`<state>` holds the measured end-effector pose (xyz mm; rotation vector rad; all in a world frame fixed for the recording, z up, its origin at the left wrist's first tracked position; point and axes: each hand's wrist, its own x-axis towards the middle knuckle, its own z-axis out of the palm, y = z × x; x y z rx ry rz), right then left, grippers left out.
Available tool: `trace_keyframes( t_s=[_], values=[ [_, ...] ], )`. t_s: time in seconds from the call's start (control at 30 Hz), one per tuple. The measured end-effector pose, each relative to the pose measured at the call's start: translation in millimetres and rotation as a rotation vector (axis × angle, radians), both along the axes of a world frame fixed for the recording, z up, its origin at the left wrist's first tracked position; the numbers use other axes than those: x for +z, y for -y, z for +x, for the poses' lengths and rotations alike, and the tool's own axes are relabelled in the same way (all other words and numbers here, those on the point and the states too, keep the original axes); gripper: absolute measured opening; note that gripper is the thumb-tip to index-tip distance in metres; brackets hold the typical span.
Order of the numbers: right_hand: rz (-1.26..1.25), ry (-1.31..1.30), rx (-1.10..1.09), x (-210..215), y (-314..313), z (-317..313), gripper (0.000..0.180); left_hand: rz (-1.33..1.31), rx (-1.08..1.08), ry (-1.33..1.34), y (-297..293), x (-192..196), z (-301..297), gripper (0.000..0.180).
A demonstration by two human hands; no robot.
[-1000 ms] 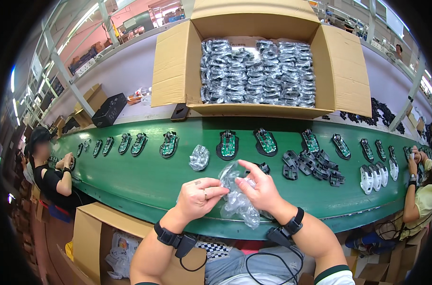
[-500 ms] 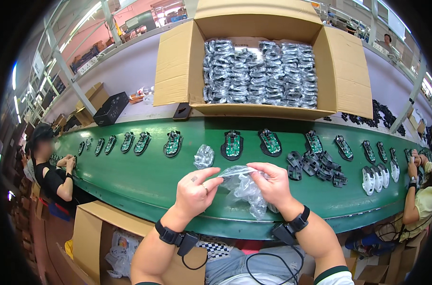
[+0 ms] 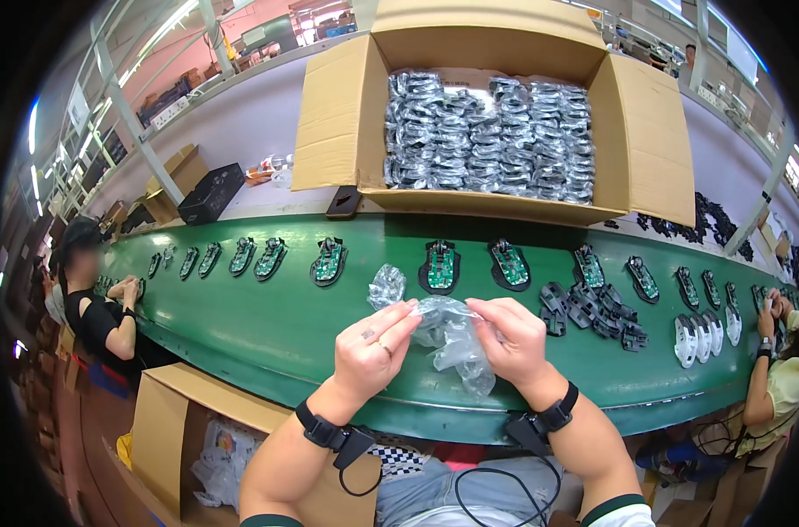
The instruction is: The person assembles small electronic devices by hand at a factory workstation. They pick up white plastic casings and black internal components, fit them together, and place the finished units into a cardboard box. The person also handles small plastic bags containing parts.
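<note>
Between my two hands hangs a crumpled clear plastic bag (image 3: 459, 344), low over the green work surface (image 3: 268, 329). My left hand (image 3: 369, 350) is closed, pinching the bag's upper left edge between thumb and fingertips. The opposite edge is pinched by my right hand (image 3: 515, 341), also closed. Whether the bag contains anything cannot be made out. Just beyond my left fingers lies a clear-wrapped bundle (image 3: 386, 287). Farther back, a computer-mouse base with a green circuit board (image 3: 440, 267) stands in a row of several alike.
A large open carton (image 3: 496, 204) full of bagged parts stands behind the row. Dark plastic parts (image 3: 593, 309) are heaped to the right, with white shells (image 3: 698, 338) beyond. Another carton (image 3: 167, 430) holding plastic bags is at lower left. People work at both ends.
My left fingers have curled in more tightly on the bag's edge. The bag's top now arches between my hands, which remain close together. The whole view has shifted slightly.
</note>
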<state>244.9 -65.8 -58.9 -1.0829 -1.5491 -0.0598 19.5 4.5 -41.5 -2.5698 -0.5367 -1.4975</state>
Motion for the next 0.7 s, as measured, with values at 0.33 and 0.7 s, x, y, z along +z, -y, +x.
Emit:
trace_keyframes(
  t_s=[0.33, 0.7],
  values=[
    [0.173, -0.051, 0.047, 9, 4, 12, 0.025, -0.432, 0.116, -0.145, 1, -1, -19, 0.021],
    [-0.637, 0.574, 0.290, -14, 21, -42, 0.066, -0.534, 0.397, -0.812, 4, 4, -15, 0.060]
  ],
)
